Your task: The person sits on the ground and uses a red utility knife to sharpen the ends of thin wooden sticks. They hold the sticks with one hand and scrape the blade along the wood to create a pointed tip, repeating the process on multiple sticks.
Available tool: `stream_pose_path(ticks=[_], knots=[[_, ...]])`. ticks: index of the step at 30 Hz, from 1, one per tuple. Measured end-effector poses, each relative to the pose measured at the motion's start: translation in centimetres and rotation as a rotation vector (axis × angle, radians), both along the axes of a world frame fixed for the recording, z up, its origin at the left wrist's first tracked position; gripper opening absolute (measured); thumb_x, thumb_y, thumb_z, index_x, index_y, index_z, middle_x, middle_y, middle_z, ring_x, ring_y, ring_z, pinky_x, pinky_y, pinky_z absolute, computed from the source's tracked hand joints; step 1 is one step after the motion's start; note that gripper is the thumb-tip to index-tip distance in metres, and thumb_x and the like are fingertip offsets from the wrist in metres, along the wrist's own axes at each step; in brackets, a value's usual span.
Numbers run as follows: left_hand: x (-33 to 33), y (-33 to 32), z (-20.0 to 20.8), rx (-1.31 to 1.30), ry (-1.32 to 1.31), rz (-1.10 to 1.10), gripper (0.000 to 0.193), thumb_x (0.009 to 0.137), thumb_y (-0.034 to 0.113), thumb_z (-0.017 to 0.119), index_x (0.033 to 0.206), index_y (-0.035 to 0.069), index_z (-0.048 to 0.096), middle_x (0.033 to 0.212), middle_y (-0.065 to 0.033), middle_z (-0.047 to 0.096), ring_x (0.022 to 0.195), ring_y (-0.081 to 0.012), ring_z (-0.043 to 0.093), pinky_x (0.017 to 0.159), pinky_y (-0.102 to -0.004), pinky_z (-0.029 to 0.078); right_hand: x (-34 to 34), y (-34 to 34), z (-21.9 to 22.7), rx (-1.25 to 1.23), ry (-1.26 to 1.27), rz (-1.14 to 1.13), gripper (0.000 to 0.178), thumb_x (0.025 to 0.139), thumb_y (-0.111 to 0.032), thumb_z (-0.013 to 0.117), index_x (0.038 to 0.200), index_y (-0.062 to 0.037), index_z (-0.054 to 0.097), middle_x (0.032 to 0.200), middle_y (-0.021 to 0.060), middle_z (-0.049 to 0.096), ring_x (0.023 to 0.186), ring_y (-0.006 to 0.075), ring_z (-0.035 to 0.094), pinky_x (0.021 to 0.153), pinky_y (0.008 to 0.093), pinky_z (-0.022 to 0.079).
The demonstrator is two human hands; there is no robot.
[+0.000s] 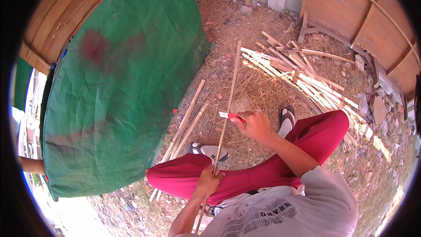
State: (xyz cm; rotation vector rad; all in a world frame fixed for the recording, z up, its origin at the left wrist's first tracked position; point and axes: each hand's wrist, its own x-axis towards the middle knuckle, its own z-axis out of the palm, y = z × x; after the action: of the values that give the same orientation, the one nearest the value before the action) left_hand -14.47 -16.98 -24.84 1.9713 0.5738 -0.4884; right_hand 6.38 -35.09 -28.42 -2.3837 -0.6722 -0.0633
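A long, thin bamboo strip (233, 76) runs from my lap outward over the ground, its far end pointing away from me. My left hand (209, 181) is closed round it near my left thigh. In my right hand (253, 125) is a red utility knife (233, 116), gripped in closed fingers. Its pale blade points left and lies at or just over the strip, about midway along; whether it touches I cannot tell. Part of the knife's handle is hidden in my fist.
A pile of split bamboo strips (302, 68) lies at the far right. Several more strips (186, 120) lie left of my feet, beside a green tarp (123, 83). Wooden panels (337, 4) stand at the back right. Dry grass and litter cover the ground.
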Motion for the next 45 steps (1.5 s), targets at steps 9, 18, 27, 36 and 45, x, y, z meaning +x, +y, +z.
stream_pose_path(ticks=[9,18,27,36,45], knots=[[-5.0,0.1,3.0,-0.012,0.191,-0.072,0.032,0.088,0.018,0.071,0.072,0.005,0.046,0.057,-0.0029,0.042,0.056,-0.0136,0.042,0.054,-0.0354,0.036,5.6,-2.8,-1.7,-0.098,0.094,-0.175,0.039,0.094,-0.049,0.060,0.102,-0.0154,0.078,0.067,0.0180,0.067,0.067,0.0383,0.068,0.063,0.0482,0.055],[-14.8,2.3,5.5,0.123,0.219,-0.174,0.025,0.085,0.020,0.071,0.081,0.001,0.055,0.067,-0.0130,0.055,0.064,-0.0263,0.056,0.061,-0.0417,0.046,12.0,-8.5,-5.2,-0.129,0.268,-0.499,0.054,0.094,-0.055,0.057,0.098,-0.0046,0.076,0.088,0.0258,0.070,0.085,0.0435,0.069,0.076,0.0524,0.055],[-14.6,2.5,4.7,0.508,0.007,-0.060,0.035,0.083,0.023,0.078,0.075,0.003,0.051,0.060,-0.0133,0.059,0.053,-0.0291,0.061,0.054,-0.0430,0.046,13.0,-9.3,-8.6,0.231,0.226,-0.580,0.044,0.097,-0.044,0.061,0.099,-0.0017,0.074,0.069,0.0124,0.064,0.063,0.0257,0.060,0.059,0.0406,0.046],[-4.7,-0.8,2.2,0.013,-0.022,0.278,0.027,0.090,0.023,0.074,0.091,0.000,0.059,0.067,-0.0184,0.064,0.060,-0.0404,0.065,0.055,-0.0458,0.050,0.2,-1.2,1.8,0.331,0.268,0.014,0.038,0.097,-0.038,0.062,0.111,-0.0038,0.073,0.070,0.0145,0.065,0.057,0.0228,0.061,0.055,0.0390,0.048],[1.4,-0.4,-2.0,0.551,-0.234,0.071,0.029,0.095,0.031,0.065,0.102,0.002,0.064,0.081,-0.0219,0.069,0.078,-0.0455,0.067,0.069,-0.0534,0.051,-2.5,0.2,1.8,0.121,0.075,0.179,0.035,0.094,-0.039,0.064,0.098,-0.0059,0.075,0.077,0.0141,0.069,0.064,0.0341,0.067,0.056,0.0444,0.053]])
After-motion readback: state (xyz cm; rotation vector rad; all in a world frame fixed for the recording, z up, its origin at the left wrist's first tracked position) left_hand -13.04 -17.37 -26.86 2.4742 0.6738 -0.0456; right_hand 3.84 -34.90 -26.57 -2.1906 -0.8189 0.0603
